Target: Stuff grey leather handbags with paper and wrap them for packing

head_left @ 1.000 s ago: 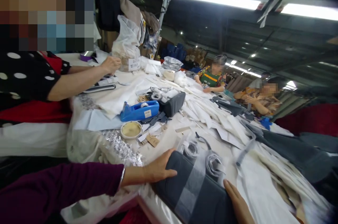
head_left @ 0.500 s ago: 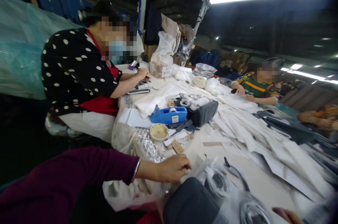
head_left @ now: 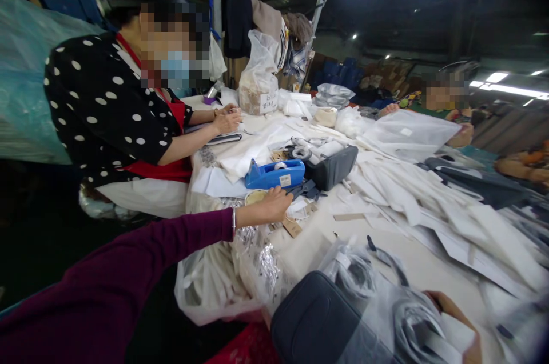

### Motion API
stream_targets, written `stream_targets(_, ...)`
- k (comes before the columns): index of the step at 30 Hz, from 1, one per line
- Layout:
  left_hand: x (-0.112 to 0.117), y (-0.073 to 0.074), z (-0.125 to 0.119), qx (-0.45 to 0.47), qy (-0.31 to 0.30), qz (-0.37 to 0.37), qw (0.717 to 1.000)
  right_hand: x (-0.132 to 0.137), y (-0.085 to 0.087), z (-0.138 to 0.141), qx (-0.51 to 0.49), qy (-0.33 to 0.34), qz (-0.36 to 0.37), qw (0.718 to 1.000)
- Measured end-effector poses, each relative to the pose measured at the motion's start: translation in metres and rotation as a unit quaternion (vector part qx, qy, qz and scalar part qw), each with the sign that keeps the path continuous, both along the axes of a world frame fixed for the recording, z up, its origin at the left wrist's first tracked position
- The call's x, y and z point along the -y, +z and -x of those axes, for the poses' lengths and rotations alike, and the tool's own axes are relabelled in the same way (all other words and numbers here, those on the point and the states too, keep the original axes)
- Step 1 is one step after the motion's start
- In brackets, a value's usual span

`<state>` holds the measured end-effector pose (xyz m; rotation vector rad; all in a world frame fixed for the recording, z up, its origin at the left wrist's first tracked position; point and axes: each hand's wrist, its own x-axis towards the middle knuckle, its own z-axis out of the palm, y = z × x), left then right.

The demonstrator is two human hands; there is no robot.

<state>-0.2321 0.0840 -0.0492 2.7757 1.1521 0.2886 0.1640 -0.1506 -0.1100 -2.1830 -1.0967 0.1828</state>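
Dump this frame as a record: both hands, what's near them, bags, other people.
left hand: over the table by dark strips; grip unclear
right hand: beside wrapped strap coil; partly hidden
near bag: dark gray, at picture's bottom
second bag: dark, beside blue tape dispenser
co-worker: polka-dot top, hands at table

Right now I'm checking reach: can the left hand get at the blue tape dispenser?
Probably yes: the left hand is just on the near side of the blue tape dispenser, with nothing bulky visible between them.
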Motion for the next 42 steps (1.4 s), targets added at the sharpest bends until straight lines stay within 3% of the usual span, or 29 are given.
stream_targets(6, -0.007, -0.004, -0.012, 0.022, 0.063, 0.012, 0.998, 0.002, -0.003, -0.019, -0.022, -0.044, 0.019, 0.999)
stream_targets(11, -0.015, -0.001, -0.012, 0.052, 0.049, 0.001, 0.997, 0.005, 0.013, -0.029, -0.108, -0.05, -0.049, 0.992)
stream_targets(13, -0.013, 0.0, -0.011, 0.067, 0.0, -0.016, 0.998, 0.004, 0.022, -0.025, -0.126, -0.067, -0.082, 0.986)
stream_targets(17, -0.001, -0.005, -0.013, 0.045, -0.183, -0.033, 0.982, -0.002, 0.042, -0.001, -0.144, -0.076, -0.147, 0.976)
stream_targets(19, 0.006, -0.012, -0.014, 0.017, -0.197, -0.049, 0.979, -0.006, 0.055, 0.015, -0.155, -0.058, -0.166, 0.972)
stream_targets(23, 0.009, -0.021, -0.015, 0.015, -0.173, -0.051, 0.984, -0.011, 0.081, 0.035, -0.031, -0.05, -0.108, 0.992)
stream_targets(26, 0.001, -0.02, -0.016, 0.099, -0.156, 0.029, 0.982, -0.008, 0.098, 0.029, 0.089, -0.046, -0.059, 0.993)
stream_targets(31, -0.009, -0.007, -0.014, 0.198, -0.114, 0.113, 0.967, -0.007, 0.115, 0.026, 0.099, -0.059, -0.05, 0.992)
stream_targets(34, -0.003, 0.001, -0.013, 0.23, -0.123, 0.141, 0.955, -0.014, 0.121, 0.05, 0.051, -0.022, -0.067, 0.996)
stream_targets(38, 0.009, 0.014, -0.015, 0.281, -0.143, 0.182, 0.931, -0.025, 0.129, 0.103, -0.043, 0.074, -0.105, 0.991)
stream_targets(42, 0.011, 0.032, -0.021, 0.348, -0.189, 0.251, 0.883, -0.037, 0.137, 0.153, -0.1, 0.177, -0.097, 0.974)
